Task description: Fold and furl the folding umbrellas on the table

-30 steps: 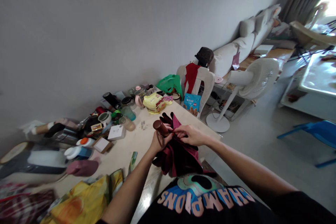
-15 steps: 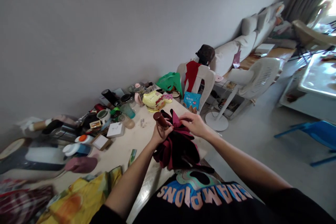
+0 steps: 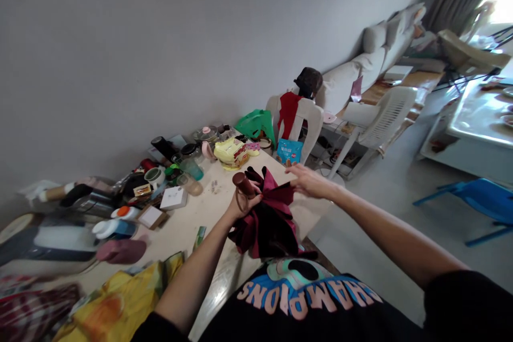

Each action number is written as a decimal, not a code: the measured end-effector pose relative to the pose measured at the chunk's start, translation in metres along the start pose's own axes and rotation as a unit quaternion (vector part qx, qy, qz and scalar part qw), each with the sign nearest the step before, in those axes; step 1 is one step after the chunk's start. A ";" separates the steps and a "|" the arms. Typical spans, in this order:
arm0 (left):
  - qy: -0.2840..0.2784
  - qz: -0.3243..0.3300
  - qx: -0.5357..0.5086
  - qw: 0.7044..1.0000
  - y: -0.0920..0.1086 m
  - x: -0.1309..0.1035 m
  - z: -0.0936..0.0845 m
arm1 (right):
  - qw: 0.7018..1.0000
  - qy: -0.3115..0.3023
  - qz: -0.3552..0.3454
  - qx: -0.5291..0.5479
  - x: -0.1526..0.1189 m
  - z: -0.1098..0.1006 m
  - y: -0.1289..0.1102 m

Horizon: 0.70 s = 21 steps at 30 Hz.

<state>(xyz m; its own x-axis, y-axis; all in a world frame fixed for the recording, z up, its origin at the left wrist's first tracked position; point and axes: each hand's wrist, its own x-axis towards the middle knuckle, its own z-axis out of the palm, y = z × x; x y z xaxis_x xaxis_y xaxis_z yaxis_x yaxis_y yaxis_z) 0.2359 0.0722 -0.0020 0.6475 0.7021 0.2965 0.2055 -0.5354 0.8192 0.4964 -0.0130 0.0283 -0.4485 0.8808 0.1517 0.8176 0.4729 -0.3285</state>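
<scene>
Umbrella (image 3: 276,224) aslant, handle (image 3: 243,184) forward-left

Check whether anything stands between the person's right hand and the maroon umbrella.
Nothing visible does: the right hand holds a fabric flap of the maroon umbrella. The left hand grips it by the brown handle, clear of that flap.

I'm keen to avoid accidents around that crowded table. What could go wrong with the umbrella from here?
The right hand pinches one fold of the maroon umbrella, held out from the rest; that fold might slip free or crease.
The left hand alone holds the brown handle; if its grip loosened, the umbrella could fall past the nearby edge of the table.
Should the loose fabric swing left, it might knock the cup there.
</scene>
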 end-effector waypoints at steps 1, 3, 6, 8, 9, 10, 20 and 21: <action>-0.003 0.001 -0.002 1.000 0.000 0.001 0.001 | 1.000 -0.002 0.012 -0.014 0.001 -0.005 0.008; -0.010 0.006 -0.009 1.000 -0.001 0.004 0.004 | 1.000 0.004 0.022 -0.004 0.002 -0.018 0.019; 0.007 -0.002 -0.023 1.000 -0.003 0.006 0.007 | 0.994 0.101 0.046 0.015 0.001 -0.035 0.007; 0.025 -0.023 -0.029 0.999 -0.006 0.008 0.006 | 0.990 0.130 0.045 0.000 -0.002 -0.039 -0.018; 0.031 -0.032 -0.031 0.999 -0.007 0.008 0.006 | 0.997 0.079 0.019 0.001 -0.004 -0.038 -0.033; 0.034 -0.039 -0.033 0.998 -0.008 0.009 0.006 | 1.000 0.009 0.002 -0.005 -0.006 -0.035 -0.047; 0.067 -0.060 -0.038 0.995 -0.015 0.008 0.012 | 0.990 -0.109 0.033 -0.085 -0.015 -0.005 -0.077; 0.072 -0.062 -0.038 0.995 -0.016 0.008 0.012 | 0.988 -0.117 0.031 -0.098 -0.014 -0.003 -0.077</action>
<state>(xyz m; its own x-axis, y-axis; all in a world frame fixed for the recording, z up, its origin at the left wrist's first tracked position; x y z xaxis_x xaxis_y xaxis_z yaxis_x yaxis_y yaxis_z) 0.2466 0.0808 -0.0183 0.5071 0.8237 0.2538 0.2177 -0.4073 0.8870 0.4412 -0.0618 0.0544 -0.4484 0.8893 -0.0899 0.8897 0.4343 -0.1406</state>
